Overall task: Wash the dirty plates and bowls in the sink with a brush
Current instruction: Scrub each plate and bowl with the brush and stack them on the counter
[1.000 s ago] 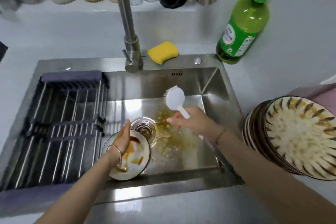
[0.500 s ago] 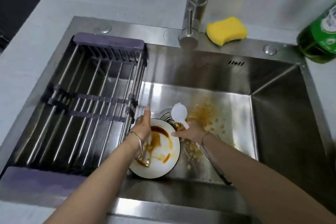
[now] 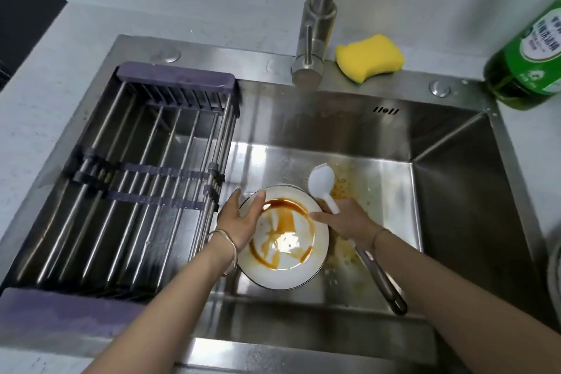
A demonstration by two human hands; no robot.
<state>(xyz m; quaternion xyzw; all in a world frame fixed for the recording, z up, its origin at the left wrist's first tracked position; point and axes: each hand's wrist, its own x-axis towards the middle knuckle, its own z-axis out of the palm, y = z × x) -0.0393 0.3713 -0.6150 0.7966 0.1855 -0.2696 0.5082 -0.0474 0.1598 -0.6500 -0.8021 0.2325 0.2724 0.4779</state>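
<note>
Left grip (image 3: 239,222) pinching the stained plate (image 3: 288,255) at its rim, right grip (image 3: 346,222) wrapped round the brush (image 3: 321,181).

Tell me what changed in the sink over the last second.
The right hand carried the brush leftward from over the stained sink floor to the plate; its white head now sits by the plate's upper right rim. Nothing was picked up or released. The left hand still holds the plate's left rim, and the brown sauce is still on it.
</note>
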